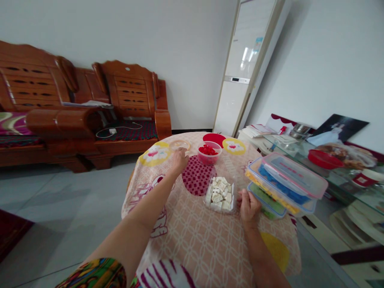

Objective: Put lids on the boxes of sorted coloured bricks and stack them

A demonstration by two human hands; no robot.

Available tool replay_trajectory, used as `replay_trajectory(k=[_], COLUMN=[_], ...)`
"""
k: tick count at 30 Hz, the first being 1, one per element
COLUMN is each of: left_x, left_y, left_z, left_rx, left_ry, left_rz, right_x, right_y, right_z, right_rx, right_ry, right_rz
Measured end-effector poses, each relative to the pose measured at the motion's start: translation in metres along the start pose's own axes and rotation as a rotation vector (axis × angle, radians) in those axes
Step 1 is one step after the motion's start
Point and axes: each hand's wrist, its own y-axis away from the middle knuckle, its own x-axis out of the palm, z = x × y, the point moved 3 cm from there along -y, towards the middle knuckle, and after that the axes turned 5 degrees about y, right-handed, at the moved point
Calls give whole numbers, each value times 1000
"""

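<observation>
A clear plastic tray (pixel 207 202) holds several white, block-like pieces (pixel 221 191) near the middle of the table. My right hand (pixel 249 205) is at the tray's right side, its fingers curled against the edge. Farther off on the left, my left hand (pixel 180 161) is at the near rim of a shallow round clear container (pixel 174 145). Its fingers are bent and closed; a small pale bit shows beside them, but what they hold is unclear. Right of that hand stands a pink-tinted round bowl (pixel 208 161) with red pieces (pixel 208 150) inside.
Stacked lidded boxes (pixel 295 176) with blue, yellow and green contents stand right of my right hand. A patterned cloth (pixel 207 244) covers the round table. Beyond its right edge is a glass-topped table (pixel 342 182) with a red basin (pixel 325 159). Wooden chairs (pixel 132 96) stand behind left.
</observation>
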Motion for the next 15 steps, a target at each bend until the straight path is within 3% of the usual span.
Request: replay_trajectory(k=[3, 7, 11, 15], left_x=[-3, -9, -23, -58], left_y=[-4, 2, 4, 0], left_z=[44, 82, 83, 60], left_rx=[-215, -425, -418, -344], left_ry=[-134, -127, -41, 64], left_rz=[-109, -38, -14, -150], right_x=[1, 3, 3, 3], right_y=[0, -2, -3, -3], right_z=[0, -1, -2, -2], right_rx=[-18, -69, -108, -80], right_ry=[10, 46, 83, 83], right_rz=[-3, 2, -9, -10])
